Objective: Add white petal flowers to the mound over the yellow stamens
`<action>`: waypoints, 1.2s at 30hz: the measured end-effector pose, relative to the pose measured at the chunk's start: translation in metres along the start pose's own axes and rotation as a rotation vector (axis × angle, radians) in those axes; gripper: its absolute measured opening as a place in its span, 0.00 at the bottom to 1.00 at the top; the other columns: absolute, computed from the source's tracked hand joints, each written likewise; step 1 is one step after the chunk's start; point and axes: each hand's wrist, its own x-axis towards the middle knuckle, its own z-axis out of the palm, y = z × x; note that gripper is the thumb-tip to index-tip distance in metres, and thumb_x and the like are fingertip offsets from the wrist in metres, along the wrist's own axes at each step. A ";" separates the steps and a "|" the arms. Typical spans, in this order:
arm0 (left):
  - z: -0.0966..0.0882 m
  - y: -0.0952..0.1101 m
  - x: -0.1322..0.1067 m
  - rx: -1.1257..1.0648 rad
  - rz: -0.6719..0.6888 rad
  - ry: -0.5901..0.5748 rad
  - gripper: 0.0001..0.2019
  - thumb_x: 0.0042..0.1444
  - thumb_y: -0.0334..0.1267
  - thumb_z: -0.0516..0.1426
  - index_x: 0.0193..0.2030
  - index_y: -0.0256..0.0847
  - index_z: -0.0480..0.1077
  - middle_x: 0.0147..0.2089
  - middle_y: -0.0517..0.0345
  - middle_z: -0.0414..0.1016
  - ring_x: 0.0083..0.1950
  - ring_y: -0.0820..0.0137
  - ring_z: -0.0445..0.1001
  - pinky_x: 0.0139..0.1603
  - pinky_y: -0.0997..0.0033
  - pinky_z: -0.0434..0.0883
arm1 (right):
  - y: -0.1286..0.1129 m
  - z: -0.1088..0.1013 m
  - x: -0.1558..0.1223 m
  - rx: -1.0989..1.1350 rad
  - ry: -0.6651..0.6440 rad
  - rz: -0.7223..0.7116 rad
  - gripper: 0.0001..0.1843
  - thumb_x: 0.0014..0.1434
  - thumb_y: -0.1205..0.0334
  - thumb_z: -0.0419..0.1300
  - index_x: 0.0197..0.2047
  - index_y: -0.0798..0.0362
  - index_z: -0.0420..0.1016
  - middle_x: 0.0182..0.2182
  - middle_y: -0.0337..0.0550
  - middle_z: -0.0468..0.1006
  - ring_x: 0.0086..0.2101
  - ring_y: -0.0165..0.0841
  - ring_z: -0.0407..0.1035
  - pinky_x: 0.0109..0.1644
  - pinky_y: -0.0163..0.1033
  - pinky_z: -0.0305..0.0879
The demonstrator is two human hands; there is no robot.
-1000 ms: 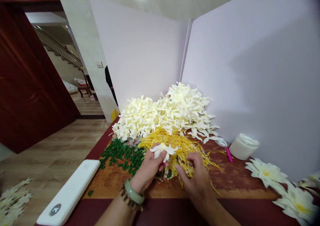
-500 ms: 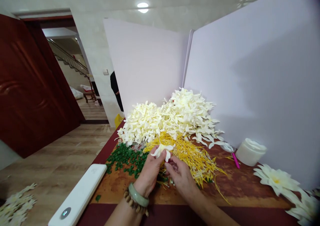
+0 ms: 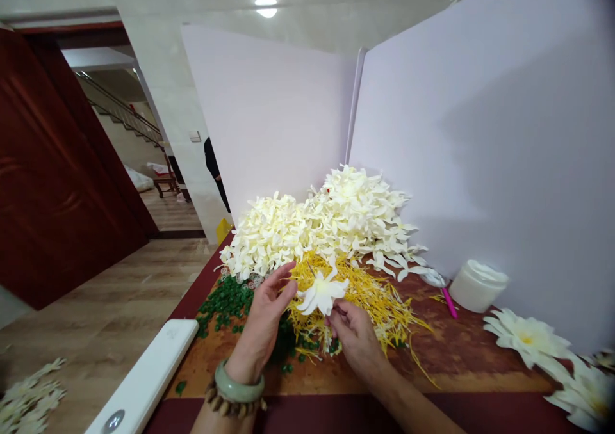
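My right hand (image 3: 354, 339) pinches the base of a white artificial flower (image 3: 321, 294), which is small and has pointed petals. My left hand (image 3: 262, 324) is open, with its fingers spread just left of the flower, and a jade bangle (image 3: 239, 383) and wooden bead bracelet (image 3: 235, 406) circle that wrist. Beneath my hands lies a tangle of yellow stamen strands (image 3: 369, 303). Green beads (image 3: 225, 299) are scattered to its left. Behind both rises a large heap of cream-white petals (image 3: 348, 207).
A white flat box (image 3: 144, 376) lies at the table's near left. A white jar (image 3: 478, 285) and a pink pen (image 3: 449, 302) stand right, near large finished flowers (image 3: 526, 339). White boards (image 3: 480, 133) stand behind. A person in black (image 3: 214, 165) stands beyond them.
The flower has passed from my left hand to my right hand's pinch and now faces up. My left hand has opened and moved left, away from it.
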 end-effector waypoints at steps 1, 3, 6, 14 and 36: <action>0.000 0.002 0.000 -0.017 -0.008 0.011 0.18 0.41 0.40 0.63 0.41 0.40 0.73 0.43 0.54 0.71 0.44 0.70 0.66 0.44 0.75 0.61 | 0.001 0.001 -0.001 -0.015 -0.008 -0.004 0.13 0.56 0.57 0.50 0.27 0.56 0.66 0.19 0.36 0.65 0.20 0.27 0.58 0.23 0.31 0.55; 0.000 0.003 0.000 -0.067 -0.054 -0.012 0.14 0.39 0.37 0.64 0.36 0.37 0.74 0.37 0.55 0.73 0.38 0.72 0.67 0.40 0.75 0.63 | 0.003 0.005 -0.003 -0.039 -0.029 -0.023 0.12 0.57 0.57 0.49 0.28 0.55 0.66 0.19 0.36 0.65 0.21 0.28 0.59 0.24 0.32 0.56; 0.002 0.001 -0.001 -0.102 -0.128 -0.057 0.12 0.38 0.35 0.64 0.33 0.35 0.75 0.31 0.56 0.74 0.30 0.74 0.67 0.33 0.75 0.63 | 0.002 0.007 -0.006 -0.084 -0.052 -0.063 0.12 0.57 0.58 0.49 0.29 0.55 0.68 0.21 0.38 0.68 0.24 0.29 0.62 0.28 0.32 0.58; 0.003 -0.005 -0.002 -0.034 -0.124 -0.166 0.08 0.41 0.35 0.62 0.30 0.35 0.74 0.26 0.59 0.72 0.26 0.77 0.65 0.28 0.77 0.61 | -0.003 0.005 -0.009 -0.212 -0.063 -0.095 0.13 0.57 0.59 0.49 0.26 0.55 0.67 0.18 0.37 0.65 0.21 0.29 0.59 0.24 0.32 0.55; 0.012 -0.006 -0.010 -0.088 -0.135 -0.263 0.21 0.40 0.34 0.64 0.44 0.37 0.72 0.37 0.55 0.73 0.38 0.70 0.68 0.42 0.72 0.63 | -0.005 0.003 -0.005 0.098 -0.079 -0.069 0.12 0.57 0.56 0.50 0.31 0.55 0.67 0.19 0.34 0.61 0.20 0.25 0.54 0.21 0.30 0.52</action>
